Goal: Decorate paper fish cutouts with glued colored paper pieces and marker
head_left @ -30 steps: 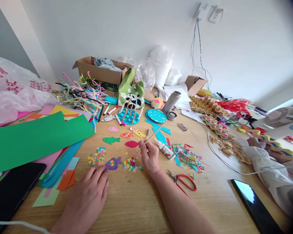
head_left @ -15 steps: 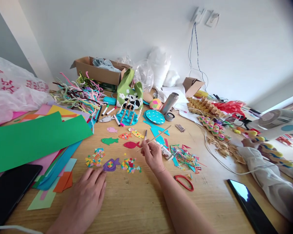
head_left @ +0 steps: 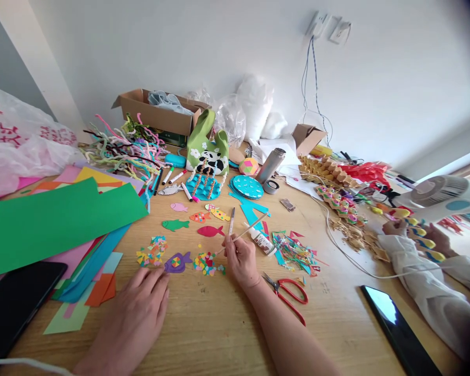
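While purple fish (head_left: 177,263) at left fingertips (head_left: 160,277), fingers (head_left: 151,284) together, stick (head_left: 254,223) tight between right fingertips (head_left: 228,246)

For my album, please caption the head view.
Right hand holding a thin stick near colourful dots, left hand at the edge of a purple fish.

Left hand (head_left: 141,300) rests palm-down (right hand (head_left: 242,260) pinches).

There is one thin stick (head_left: 257,221), one purple fish (head_left: 183,267), one glue bottle (head_left: 263,243).
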Action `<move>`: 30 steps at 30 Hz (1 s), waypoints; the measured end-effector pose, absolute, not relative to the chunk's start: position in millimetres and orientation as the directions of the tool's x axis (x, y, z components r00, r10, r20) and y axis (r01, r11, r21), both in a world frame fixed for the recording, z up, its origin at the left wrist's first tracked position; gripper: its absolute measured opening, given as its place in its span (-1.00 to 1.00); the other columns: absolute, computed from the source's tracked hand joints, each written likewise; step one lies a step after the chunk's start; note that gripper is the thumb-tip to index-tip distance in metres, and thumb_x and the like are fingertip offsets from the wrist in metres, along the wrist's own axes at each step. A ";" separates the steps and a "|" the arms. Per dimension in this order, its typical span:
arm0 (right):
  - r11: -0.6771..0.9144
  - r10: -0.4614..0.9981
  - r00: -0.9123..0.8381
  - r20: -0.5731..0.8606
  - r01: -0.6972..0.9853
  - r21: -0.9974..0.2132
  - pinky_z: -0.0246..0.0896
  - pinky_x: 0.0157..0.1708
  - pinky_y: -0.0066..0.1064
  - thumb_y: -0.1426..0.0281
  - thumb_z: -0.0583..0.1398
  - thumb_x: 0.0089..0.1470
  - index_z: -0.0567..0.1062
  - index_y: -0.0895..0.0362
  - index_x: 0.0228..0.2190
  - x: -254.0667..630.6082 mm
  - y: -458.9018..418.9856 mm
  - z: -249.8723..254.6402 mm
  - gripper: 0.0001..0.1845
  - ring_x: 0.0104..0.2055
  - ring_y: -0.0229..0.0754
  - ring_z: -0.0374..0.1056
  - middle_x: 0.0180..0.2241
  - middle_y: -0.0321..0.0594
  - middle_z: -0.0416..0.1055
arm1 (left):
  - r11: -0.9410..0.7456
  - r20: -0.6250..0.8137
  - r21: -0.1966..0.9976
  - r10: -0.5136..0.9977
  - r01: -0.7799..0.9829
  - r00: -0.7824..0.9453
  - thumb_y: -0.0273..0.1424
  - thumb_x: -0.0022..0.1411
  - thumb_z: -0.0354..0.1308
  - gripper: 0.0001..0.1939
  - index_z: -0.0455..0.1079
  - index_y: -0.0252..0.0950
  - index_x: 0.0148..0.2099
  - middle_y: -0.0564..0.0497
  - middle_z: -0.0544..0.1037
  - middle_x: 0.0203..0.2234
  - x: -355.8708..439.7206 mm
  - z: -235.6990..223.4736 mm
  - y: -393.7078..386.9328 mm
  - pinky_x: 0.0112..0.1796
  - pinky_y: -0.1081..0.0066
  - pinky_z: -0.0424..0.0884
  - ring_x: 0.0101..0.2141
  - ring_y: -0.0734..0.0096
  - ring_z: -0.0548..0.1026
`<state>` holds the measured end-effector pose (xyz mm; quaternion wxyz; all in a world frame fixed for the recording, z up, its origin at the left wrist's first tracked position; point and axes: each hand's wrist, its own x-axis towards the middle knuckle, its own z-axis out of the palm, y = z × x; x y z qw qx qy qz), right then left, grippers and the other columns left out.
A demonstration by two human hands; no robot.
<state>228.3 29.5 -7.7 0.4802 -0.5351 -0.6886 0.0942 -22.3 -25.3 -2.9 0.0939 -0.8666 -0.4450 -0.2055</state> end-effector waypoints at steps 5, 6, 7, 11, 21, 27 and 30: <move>0.412 0.820 0.042 0.571 0.650 -0.639 0.03 -0.62 -0.48 0.26 -0.03 0.35 0.26 0.08 -0.62 231.9 29.1 -6.5 -0.51 -0.68 -0.34 0.15 -0.70 -0.35 0.22 | -0.584 0.425 0.029 0.742 0.811 0.519 -0.46 0.35 -0.09 -0.64 0.55 -0.40 -0.11 -0.16 0.62 -0.19 -22.6 -2.6 -25.4 -0.07 0.09 0.42 -0.12 0.05 0.50; 0.415 0.820 0.037 0.571 0.649 -0.638 0.04 -0.62 -0.48 0.27 -0.03 0.34 0.26 0.08 -0.62 232.3 29.1 -6.2 -0.52 -0.68 -0.34 0.16 -0.70 -0.36 0.22 | -0.583 0.420 0.029 0.744 0.812 0.519 -0.46 0.35 -0.09 -0.64 0.55 -0.40 -0.11 -0.15 0.62 -0.19 -22.7 -2.6 -25.4 -0.07 0.10 0.42 -0.11 0.06 0.51; 0.418 0.821 0.031 0.570 0.648 -0.637 0.04 -0.61 -0.48 0.27 -0.03 0.34 0.26 0.08 -0.62 232.7 29.0 -6.0 -0.52 -0.68 -0.34 0.17 -0.70 -0.35 0.23 | -0.581 0.417 0.030 0.746 0.813 0.518 -0.45 0.35 -0.10 -0.63 0.55 -0.39 -0.11 -0.15 0.62 -0.19 -22.9 -2.7 -25.4 -0.07 0.11 0.42 -0.11 0.07 0.51; 0.423 0.831 0.002 0.557 0.648 -0.634 0.05 -0.61 -0.48 0.30 -0.02 0.33 0.27 0.08 -0.62 234.8 29.1 -5.8 -0.53 -0.68 -0.34 0.19 -0.71 -0.34 0.25 | -0.570 0.406 0.047 0.761 0.820 0.506 -0.44 0.36 -0.11 -0.62 0.55 -0.36 -0.10 -0.13 0.62 -0.17 -23.1 -3.9 -25.9 -0.05 0.13 0.42 -0.10 0.09 0.50; 0.414 0.870 -0.069 0.488 0.638 -0.649 0.06 -0.60 -0.48 0.30 0.02 0.30 0.35 0.10 -0.58 240.8 26.8 1.0 -0.59 -0.69 -0.32 0.21 -0.70 -0.33 0.29 | -0.557 0.387 0.121 0.789 0.821 0.478 -0.41 0.36 -0.09 -0.63 0.55 -0.32 -0.08 -0.14 0.62 -0.14 -23.5 -5.5 -26.7 -0.02 0.09 0.42 -0.07 0.08 0.49; 0.395 0.887 -0.049 0.460 0.595 -0.699 0.13 -0.61 -0.49 0.23 -0.01 0.34 0.36 0.10 -0.56 238.8 26.4 1.6 -0.55 -0.68 -0.33 0.24 -0.70 -0.34 0.30 | -0.550 0.384 0.136 0.796 0.824 0.468 -0.41 0.36 -0.09 -0.64 0.56 -0.30 -0.08 -0.14 0.61 -0.12 -23.8 -7.2 -26.6 -0.02 0.06 0.41 -0.07 0.07 0.49; 0.349 0.915 0.027 0.402 0.444 -0.825 0.26 -0.58 -0.50 0.17 -0.05 0.38 0.42 0.13 -0.39 234.7 27.4 2.4 -0.57 -0.63 -0.32 0.32 -0.60 -0.29 0.41 | -0.560 0.381 0.116 0.788 0.821 0.483 -0.42 0.35 -0.07 -0.64 0.55 -0.35 -0.08 -0.16 0.61 -0.13 -24.1 -6.7 -26.5 -0.04 0.07 0.42 -0.08 0.06 0.50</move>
